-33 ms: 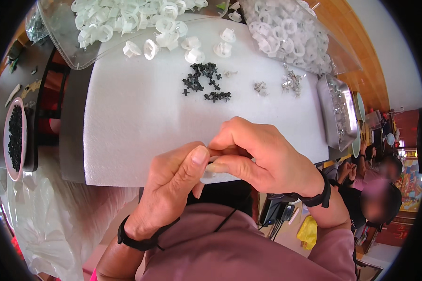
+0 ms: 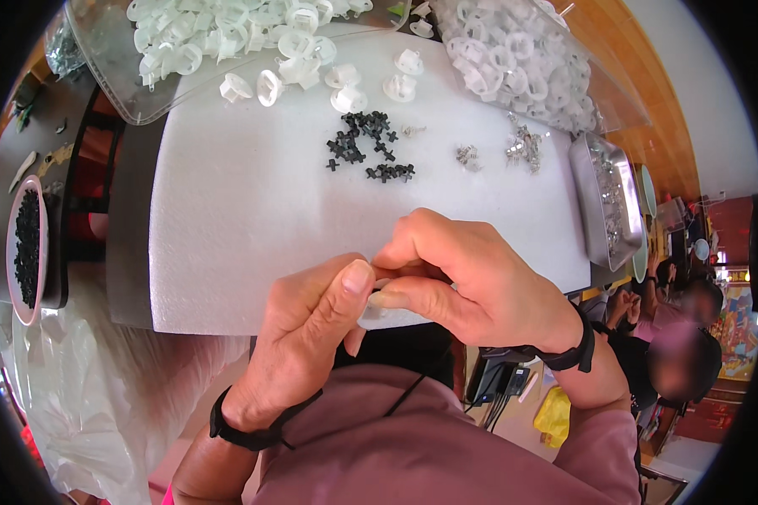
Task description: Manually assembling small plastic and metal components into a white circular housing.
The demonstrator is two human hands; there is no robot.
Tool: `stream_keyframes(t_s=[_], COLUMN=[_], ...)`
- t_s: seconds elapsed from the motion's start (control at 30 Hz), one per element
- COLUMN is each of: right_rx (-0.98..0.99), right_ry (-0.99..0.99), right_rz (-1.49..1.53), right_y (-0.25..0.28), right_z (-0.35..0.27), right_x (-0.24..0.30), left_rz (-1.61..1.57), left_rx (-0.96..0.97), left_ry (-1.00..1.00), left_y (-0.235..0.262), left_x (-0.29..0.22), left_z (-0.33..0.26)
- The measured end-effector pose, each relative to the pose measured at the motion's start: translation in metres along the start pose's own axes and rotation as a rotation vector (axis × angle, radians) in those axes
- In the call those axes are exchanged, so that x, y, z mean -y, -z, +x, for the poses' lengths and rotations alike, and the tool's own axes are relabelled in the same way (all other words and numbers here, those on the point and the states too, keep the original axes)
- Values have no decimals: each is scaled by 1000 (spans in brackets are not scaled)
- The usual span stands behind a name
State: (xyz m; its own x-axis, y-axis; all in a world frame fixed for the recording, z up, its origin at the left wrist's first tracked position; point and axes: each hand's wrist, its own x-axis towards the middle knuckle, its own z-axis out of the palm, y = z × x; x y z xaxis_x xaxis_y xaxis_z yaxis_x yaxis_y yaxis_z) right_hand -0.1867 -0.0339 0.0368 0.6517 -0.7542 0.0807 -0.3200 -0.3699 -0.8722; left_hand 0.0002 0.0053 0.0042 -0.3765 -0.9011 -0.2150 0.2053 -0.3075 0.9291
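At the front edge of the white foam sheet (image 2: 227,252), my left hand (image 2: 307,328) and my right hand (image 2: 476,286) meet. Both are closed on a small white translucent plastic part (image 2: 372,319); my fingers cover most of it. My right thumb and fingertips pinch it beside my left thumb. Beyond my hands lie small black cross-shaped pieces (image 2: 345,150) in a loose cluster. To their right are two little heaps of shiny metal pieces (image 2: 467,156). Several white flanged plastic parts (image 2: 348,98) lie scattered farther back.
A clear tray (image 2: 135,105) of white parts stands far left, a clear bag (image 2: 522,67) of more at far right. On the right is a metal tray (image 2: 600,227) of metal pieces; at left, a pink-rimmed bowl (image 2: 17,299) of black pieces. Other people (image 2: 686,353) sit at right.
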Motion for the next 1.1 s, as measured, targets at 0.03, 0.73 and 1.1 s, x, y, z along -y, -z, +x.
stream_keyframes(t_s=[0.03,0.73,1.1], right_rx=[4,-43,-145], right_ry=[-6,-11,261], right_rz=[11,10,-317], right_y=[0,-2,-9], right_z=[1,7,-7], right_x=[-1,-2,-15], left_rz=[25,95,-28], left_rx=[-9,-40,-96], left_ry=[9,-95,53], left_y=[0,3,-5], left_x=[-1,1,-2], left_z=[0,5,6])
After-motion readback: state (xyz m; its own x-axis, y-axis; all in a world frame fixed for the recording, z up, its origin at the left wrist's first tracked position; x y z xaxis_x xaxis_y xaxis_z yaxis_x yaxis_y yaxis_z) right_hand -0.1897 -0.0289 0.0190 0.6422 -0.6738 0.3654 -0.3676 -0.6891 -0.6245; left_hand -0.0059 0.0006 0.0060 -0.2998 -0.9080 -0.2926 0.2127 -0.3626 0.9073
